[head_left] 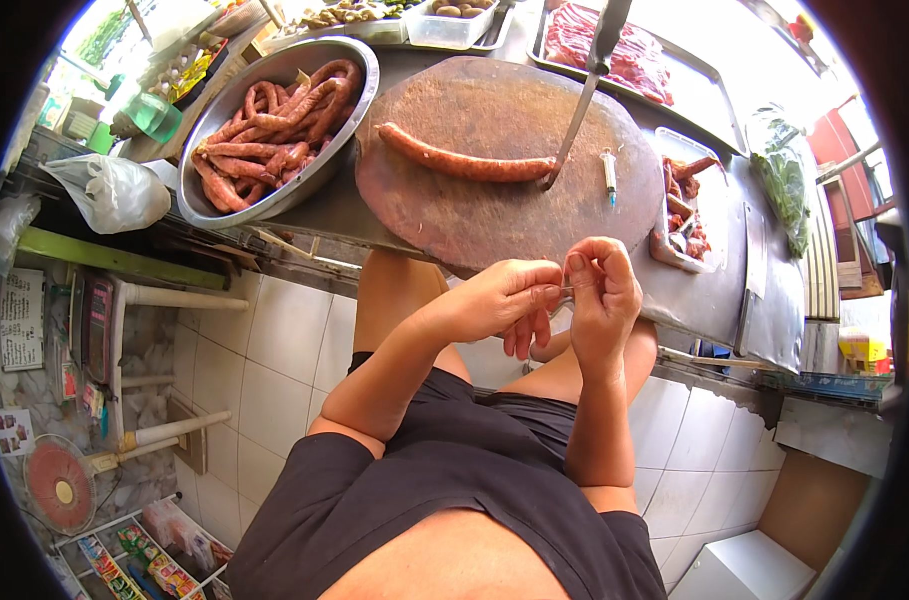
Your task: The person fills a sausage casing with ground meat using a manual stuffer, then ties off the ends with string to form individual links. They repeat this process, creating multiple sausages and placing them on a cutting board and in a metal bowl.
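My left hand (504,298) and my right hand (600,290) meet in front of me, just below the near edge of a round brown chopping board (494,200). Both pinch a thin pale thread or sliver (566,290) between thumb and fingertips. On the board lies one long reddish sausage (464,160). A knife (584,90) stands with its tip stuck in the board beside the sausage's right end. A small syringe (608,172) lies on the board's right side.
A metal bowl (359,110) heaped with red sausages sits at the left. A clear tub (709,215) of meat pieces stands at the right, a tray of raw meat (694,90) behind it. White tiled floor lies below, with a small fan (62,487) at lower left.
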A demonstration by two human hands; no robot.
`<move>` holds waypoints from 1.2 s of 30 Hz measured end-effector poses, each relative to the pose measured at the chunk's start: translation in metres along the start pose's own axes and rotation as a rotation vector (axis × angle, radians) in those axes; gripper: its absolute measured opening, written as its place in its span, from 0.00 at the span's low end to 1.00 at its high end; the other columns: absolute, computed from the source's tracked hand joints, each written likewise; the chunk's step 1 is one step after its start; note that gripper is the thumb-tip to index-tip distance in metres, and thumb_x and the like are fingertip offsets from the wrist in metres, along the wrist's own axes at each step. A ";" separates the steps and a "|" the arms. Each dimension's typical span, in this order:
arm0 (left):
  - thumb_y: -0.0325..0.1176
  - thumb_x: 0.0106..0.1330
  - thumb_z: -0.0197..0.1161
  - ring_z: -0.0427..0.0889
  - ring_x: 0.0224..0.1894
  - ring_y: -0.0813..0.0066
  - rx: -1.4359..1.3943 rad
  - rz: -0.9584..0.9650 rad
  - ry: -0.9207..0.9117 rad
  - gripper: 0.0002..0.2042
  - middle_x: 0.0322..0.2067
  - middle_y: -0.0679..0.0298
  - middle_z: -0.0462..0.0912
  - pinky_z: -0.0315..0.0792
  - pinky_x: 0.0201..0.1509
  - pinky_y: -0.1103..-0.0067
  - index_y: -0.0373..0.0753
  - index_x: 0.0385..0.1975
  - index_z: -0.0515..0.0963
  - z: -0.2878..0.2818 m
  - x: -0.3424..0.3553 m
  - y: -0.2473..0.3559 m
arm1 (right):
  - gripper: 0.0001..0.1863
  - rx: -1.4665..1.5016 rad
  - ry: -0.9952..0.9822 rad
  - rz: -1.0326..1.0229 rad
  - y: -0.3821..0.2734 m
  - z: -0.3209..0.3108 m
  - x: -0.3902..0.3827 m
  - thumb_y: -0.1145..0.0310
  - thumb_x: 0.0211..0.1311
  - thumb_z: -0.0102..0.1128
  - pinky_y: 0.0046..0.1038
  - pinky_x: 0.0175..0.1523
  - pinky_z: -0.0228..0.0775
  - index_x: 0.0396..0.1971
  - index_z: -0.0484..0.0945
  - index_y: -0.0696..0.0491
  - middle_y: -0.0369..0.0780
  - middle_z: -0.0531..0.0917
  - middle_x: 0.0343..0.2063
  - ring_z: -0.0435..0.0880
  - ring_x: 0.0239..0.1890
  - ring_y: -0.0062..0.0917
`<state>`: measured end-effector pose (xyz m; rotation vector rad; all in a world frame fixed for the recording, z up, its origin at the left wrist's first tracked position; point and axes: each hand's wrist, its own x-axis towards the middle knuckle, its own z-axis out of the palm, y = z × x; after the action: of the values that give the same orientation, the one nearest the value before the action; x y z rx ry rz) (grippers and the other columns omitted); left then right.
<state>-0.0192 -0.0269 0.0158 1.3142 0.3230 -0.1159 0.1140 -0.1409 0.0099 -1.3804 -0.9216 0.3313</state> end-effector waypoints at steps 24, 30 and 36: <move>0.19 0.61 0.66 0.87 0.46 0.49 0.588 0.922 0.809 0.07 0.42 0.45 0.86 0.82 0.45 0.69 0.29 0.38 0.81 0.035 0.010 0.002 | 0.01 0.255 0.048 0.182 -0.030 0.001 -0.006 0.79 0.67 0.61 0.15 0.27 0.53 0.34 0.79 0.60 0.30 0.77 0.23 0.65 0.23 0.08; 0.18 0.61 0.66 0.87 0.46 0.57 0.571 0.935 0.873 0.05 0.42 0.46 0.86 0.82 0.45 0.71 0.29 0.37 0.81 0.031 0.008 0.004 | 0.03 0.294 -0.128 0.432 -0.031 -0.013 0.003 0.77 0.66 0.65 0.14 0.37 0.68 0.36 0.83 0.62 0.33 0.84 0.30 0.78 0.33 0.12; 0.23 0.68 0.63 0.81 0.57 0.67 -0.263 0.604 0.468 0.02 0.55 0.50 0.83 0.75 0.62 0.71 0.33 0.33 0.81 0.019 0.008 -0.003 | 0.05 -0.082 -0.042 0.156 -0.034 -0.007 0.002 0.79 0.63 0.67 0.18 0.34 0.71 0.38 0.84 0.59 0.32 0.81 0.27 0.75 0.29 0.11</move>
<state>-0.0093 -0.0446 0.0149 1.1157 0.3093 0.7295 0.1098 -0.1516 0.0424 -1.5296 -0.8718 0.4456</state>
